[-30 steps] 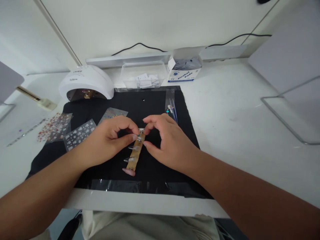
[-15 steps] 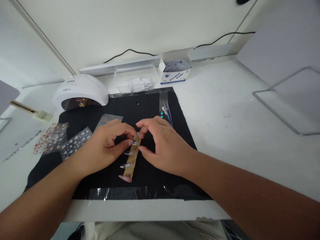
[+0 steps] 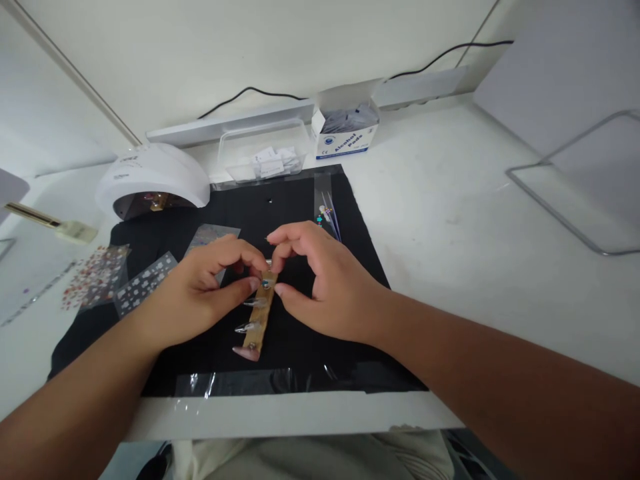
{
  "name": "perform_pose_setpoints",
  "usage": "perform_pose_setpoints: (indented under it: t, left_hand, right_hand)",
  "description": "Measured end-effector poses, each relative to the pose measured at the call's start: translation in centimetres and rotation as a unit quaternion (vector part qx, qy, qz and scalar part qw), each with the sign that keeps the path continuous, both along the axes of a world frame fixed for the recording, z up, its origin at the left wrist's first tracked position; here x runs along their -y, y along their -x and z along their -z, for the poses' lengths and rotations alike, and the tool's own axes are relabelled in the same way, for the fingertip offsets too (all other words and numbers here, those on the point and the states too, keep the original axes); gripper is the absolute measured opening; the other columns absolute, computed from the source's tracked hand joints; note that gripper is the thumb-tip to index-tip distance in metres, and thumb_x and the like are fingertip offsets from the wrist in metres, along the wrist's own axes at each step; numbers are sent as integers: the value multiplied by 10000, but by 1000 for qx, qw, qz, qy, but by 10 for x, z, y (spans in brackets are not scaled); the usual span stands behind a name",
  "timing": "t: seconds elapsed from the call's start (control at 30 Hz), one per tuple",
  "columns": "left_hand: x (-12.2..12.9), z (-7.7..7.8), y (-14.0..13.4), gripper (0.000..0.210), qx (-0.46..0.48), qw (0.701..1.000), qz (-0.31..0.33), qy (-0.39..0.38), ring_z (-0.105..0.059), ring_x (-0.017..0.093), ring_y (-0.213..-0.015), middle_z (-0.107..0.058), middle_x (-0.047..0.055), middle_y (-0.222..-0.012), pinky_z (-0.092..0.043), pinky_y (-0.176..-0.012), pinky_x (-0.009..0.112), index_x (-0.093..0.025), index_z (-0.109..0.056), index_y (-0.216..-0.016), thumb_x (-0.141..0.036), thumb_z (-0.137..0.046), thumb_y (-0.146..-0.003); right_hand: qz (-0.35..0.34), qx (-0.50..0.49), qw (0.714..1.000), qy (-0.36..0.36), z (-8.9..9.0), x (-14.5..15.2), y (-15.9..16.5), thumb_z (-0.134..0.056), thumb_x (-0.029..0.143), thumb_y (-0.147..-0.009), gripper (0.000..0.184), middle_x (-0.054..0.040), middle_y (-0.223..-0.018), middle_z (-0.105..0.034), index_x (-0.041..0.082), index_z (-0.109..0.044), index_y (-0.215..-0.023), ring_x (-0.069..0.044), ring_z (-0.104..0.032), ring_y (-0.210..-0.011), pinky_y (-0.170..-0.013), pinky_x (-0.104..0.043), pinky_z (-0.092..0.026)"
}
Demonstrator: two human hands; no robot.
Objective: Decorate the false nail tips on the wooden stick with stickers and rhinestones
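Only the viewpoint has visibly shifted: my left hand (image 3: 203,287) curls at a false nail (image 3: 267,283), grip indiscernible; my right hand (image 3: 333,287), thumb and fingers parted, borders the wooden strip (image 3: 262,315).

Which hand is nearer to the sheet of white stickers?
Left. The left hand is just to the right of the sheet of white stickers; the right hand is farther off, mostly beyond the wooden strip.
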State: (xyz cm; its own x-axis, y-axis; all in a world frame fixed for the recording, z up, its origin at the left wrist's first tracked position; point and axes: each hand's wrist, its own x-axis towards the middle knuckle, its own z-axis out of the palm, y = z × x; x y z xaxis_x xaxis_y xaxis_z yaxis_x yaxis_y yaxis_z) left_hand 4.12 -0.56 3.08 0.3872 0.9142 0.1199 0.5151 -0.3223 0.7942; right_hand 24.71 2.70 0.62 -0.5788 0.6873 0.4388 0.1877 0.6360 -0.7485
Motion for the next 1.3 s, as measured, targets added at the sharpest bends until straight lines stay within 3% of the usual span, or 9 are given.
perform_pose_setpoints:
  t: [0.17, 0.37, 0.5, 0.67, 0.87, 0.97, 1.1, 1.3]
  left_hand:
    - [3, 1, -2, 89, 70, 993, -38, 86, -578, 104, -770, -643, -44, -846, -465, -710, 219, -246, -654, -930, -174, -634, -882]
    - [5, -6, -10, 17, 57, 993, -63, 78, -579, 107, -738, -643, -38, -803, -469, -679, 221, -221, -650, -869, -207, -641, -865]
    - [8, -9, -14, 31, 3, 995, -97, 21, -589, 125, -739, -655, -28, -806, -469, -688, 251, -209, -645, -868, -195, -618, -859]
    - [13, -7, -11, 168, -63, 988, -116, -82, -571, 173, -871, -660, 16, -962, -466, -791, 324, -202, -633, -1005, -149, -579, -855]
    - [10, -5, -3, 165, -63, 981, -22, -182, -589, 182, -916, -636, 35, -961, -479, -820, 345, -212, -577, -964, -82, -577, -863]
    - [10, -3, -4, 162, -57, 977, -15, -205, -598, 179, -868, -642, 30, -915, -480, -787, 347, -215, -566, -942, -85, -606, -853]
    - [14, 1, -8, 88, -25, 984, -54, -167, -609, 155, -807, -652, 14, -863, -483, -745, 311, -204, -588, -919, -135, -611, -870]
    - [16, 3, -14, 68, 61, 991, -107, -61, -613, 124, -740, -654, -20, -792, -491, -678, 250, -209, -617, -867, -145, -597, -873]
  right_hand:
    - [1, -30, 996, 85, -1, 4, 3, -619, 114, -771, 403, -2, -883, -640, 203, -448, -1125, -175, -642, -884, -891, -375, -470]
    - [28, -40, 984, 169, -4, 8, 8, -585, 91, -777, 347, 50, -777, -628, 231, -449, -1064, -144, -635, -784, -790, -334, -463]
    - [52, -56, 970, 231, -5, 8, 12, -602, 131, -767, 327, 52, -770, -636, 237, -463, -1044, -147, -626, -793, -784, -339, -461]
    - [77, -89, 947, 298, -12, 9, 16, -597, 116, -727, 335, 56, -739, -632, 228, -474, -1018, -146, -633, -780, -790, -341, -462]
    - [90, -119, 922, 359, -10, 7, 16, -669, 199, -709, 364, 47, -747, -658, 223, -492, -1027, -158, -637, -789, -796, -358, -460]
    - [93, -149, 898, 402, -9, 8, 16, -694, 217, -693, 394, 60, -734, -651, 221, -488, -1029, -144, -636, -747, -769, -343, -467]
    - [93, -170, 883, 427, -11, 10, 17, -704, 216, -681, 408, 76, -713, -645, 218, -490, -1028, -123, -625, -720, -762, -323, -465]
    - [94, -162, 889, 418, -10, 11, 17, -713, 226, -686, 406, 68, -729, -663, 217, -499, -1030, -128, -637, -726, -765, -331, -475]
